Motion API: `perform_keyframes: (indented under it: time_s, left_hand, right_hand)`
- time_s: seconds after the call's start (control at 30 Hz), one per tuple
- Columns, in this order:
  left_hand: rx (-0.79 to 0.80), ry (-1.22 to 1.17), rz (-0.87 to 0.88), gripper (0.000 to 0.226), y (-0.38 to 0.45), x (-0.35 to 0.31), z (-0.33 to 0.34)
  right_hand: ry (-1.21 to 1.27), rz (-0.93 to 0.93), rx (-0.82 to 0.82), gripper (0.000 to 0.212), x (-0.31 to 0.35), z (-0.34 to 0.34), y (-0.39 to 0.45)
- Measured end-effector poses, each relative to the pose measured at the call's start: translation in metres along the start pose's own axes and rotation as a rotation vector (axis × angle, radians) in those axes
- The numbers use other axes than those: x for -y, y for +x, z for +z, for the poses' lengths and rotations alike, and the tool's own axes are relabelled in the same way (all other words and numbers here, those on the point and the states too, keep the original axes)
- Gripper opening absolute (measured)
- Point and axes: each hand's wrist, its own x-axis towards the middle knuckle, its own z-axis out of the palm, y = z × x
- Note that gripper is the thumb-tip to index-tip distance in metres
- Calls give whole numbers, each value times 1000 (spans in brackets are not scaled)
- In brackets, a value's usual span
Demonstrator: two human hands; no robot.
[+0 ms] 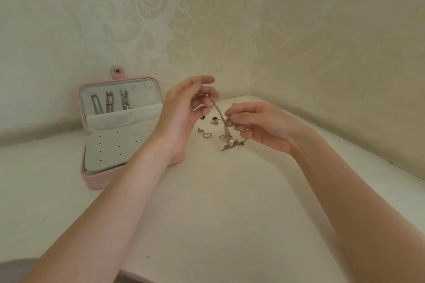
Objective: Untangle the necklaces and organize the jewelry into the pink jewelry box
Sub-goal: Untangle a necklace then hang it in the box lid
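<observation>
One pink jewelry box (92, 181) is seen lying open on the left, its lid propped upright toward the wall, and three necklaces (108, 103) are counted hanging side by side inside that lid, their lower ends tucked into a pale pocket. A pale panel (108, 151) dotted with small holes is laid over the base of the box. One tangled silver chain (219, 114) is held up between two hands, and its bunched lower end, with a small sparkling pendant (231, 142), is draped down to the surface. About six small loose pieces (215, 120) are scattered on the surface just behind and beside the chain: rings and curved gold-toned pieces, too small to be sorted exactly. The upper end of the chain is pinched by the left hand (186, 108) between thumb and curled fingertips, the remaining fingers being loosely bent. A lower part of the chain is pinched by the right hand (259, 126) between thumb and forefinger, with the other fingers curled beneath; the stretch between the two hands is drawn fairly taut on a slant. Everything is set on a cream-white surface (207, 202) that is fitted into a corner, and both walls (322, 30) are covered in pale paper with a damask pattern.
</observation>
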Motion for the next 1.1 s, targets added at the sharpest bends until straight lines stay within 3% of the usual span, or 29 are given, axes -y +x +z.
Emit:
perform_keyframes:
  time_s: [0.17,0.23,0.43,0.7,0.77,0.9,1.1]
  left_hand:
    - [-20,271,80,27,-2,3,-1]
    - [-11,287,96,27,-2,2,-1]
    - [90,319,132,25,-5,-2,2]
    - [185,342,38,25,-12,-1,8]
    - [197,353,13,25,-9,1,5]
    - [165,357,-55,19,-3,6,-2]
    - [105,251,-205,15,0,12,-8]
  right_hand:
    - [-238,21,136,15,2,-5,-5]
    - [-210,42,173,11,4,-7,-8]
    - [-141,-93,6,20,8,-7,-6]
    - [-162,-102,159,14,3,17,-1]
    - [-117,-112,105,5,4,18,1]
    - [-118,-106,-67,16,2,11,3]
    - [-234,-91,-155,13,2,3,1]
